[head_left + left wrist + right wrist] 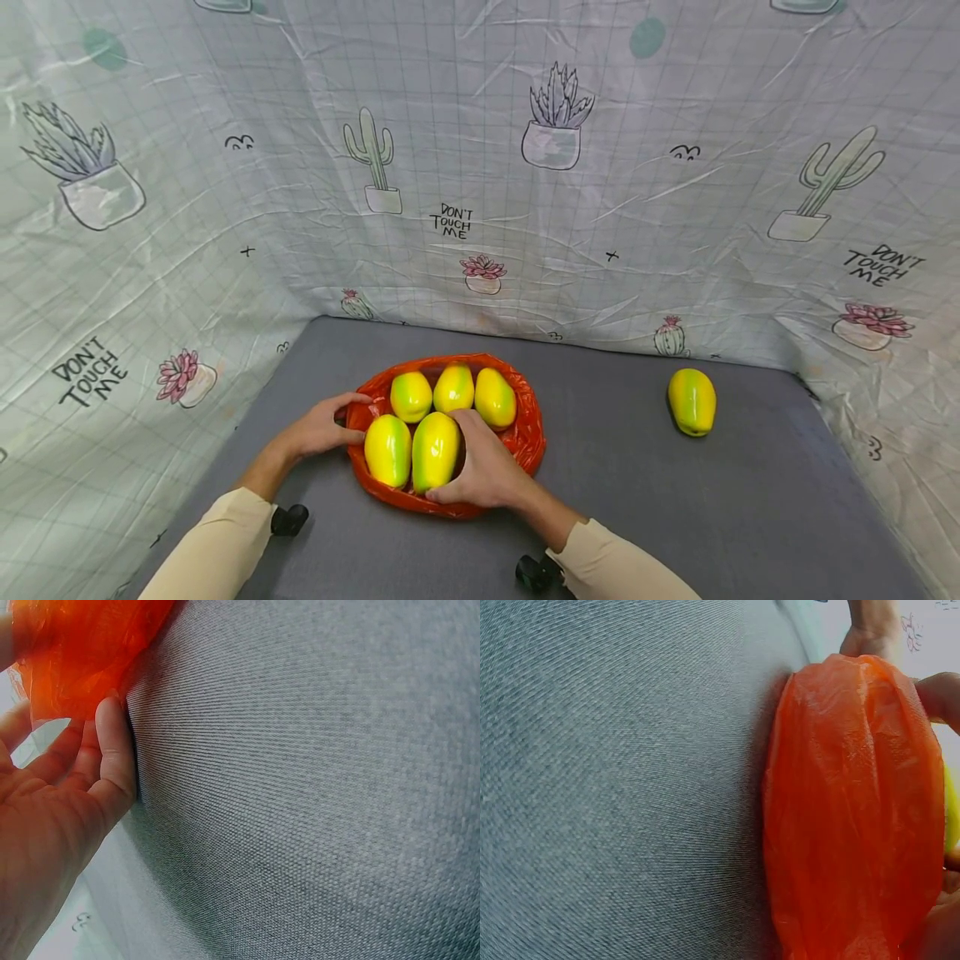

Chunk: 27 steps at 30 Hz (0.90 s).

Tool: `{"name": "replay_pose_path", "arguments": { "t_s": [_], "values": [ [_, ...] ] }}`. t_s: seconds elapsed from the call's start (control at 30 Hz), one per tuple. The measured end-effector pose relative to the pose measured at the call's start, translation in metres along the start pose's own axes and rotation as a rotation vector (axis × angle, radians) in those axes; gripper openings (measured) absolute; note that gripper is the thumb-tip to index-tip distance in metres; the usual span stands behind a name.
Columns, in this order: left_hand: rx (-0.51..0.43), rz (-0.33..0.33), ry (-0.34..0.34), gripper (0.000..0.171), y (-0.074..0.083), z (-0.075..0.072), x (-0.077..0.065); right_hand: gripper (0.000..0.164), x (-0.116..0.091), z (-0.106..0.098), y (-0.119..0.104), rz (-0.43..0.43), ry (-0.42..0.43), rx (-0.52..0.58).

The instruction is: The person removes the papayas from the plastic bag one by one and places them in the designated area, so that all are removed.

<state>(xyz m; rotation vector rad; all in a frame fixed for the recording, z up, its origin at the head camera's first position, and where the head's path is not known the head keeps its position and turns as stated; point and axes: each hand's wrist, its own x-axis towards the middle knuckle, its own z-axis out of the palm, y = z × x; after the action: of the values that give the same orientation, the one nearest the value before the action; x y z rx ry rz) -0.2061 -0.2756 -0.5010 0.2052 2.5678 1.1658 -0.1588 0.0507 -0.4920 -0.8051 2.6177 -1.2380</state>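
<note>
A red plastic bag (531,429) with its mouth spread wide lies on the grey table, and several glossy yellow-green papayas sit inside it. My right hand (487,467) grips the front middle papaya (435,454), thumb at its lower end and fingers over its far side. Beside that one lies another papaya (387,452). At the bag's left rim, my left hand (322,427) touches the plastic with thumb and fingers spread apart. The left wrist view shows these fingers (115,742) against the bag's edge. From the right wrist, the bag's side (847,817) hides most of the fruit.
One more papaya (692,402) lies alone on the right part of the grey table (615,500). A pale cloth (480,183) printed with cactus pots hangs behind the table and along both sides.
</note>
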Motion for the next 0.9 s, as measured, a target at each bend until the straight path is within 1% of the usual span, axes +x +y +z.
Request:
{"name": "replay_pose_path", "arguments": {
  "t_s": [0.33,0.7,0.9],
  "values": [
    [-0.009,-0.005,-0.004,0.07,0.001,0.0,-0.001,0.103,0.0,-0.008,-0.003,-0.011,-0.017,0.047],
    [-0.003,-0.02,-0.007,0.07,0.001,-0.001,0.0,0.109,0.002,-0.019,-0.008,0.002,-0.009,0.034],
    [-0.004,-0.022,-0.005,0.07,0.002,-0.001,0.0,0.107,0.001,-0.027,-0.01,0.011,-0.008,0.054]
  ]
}}
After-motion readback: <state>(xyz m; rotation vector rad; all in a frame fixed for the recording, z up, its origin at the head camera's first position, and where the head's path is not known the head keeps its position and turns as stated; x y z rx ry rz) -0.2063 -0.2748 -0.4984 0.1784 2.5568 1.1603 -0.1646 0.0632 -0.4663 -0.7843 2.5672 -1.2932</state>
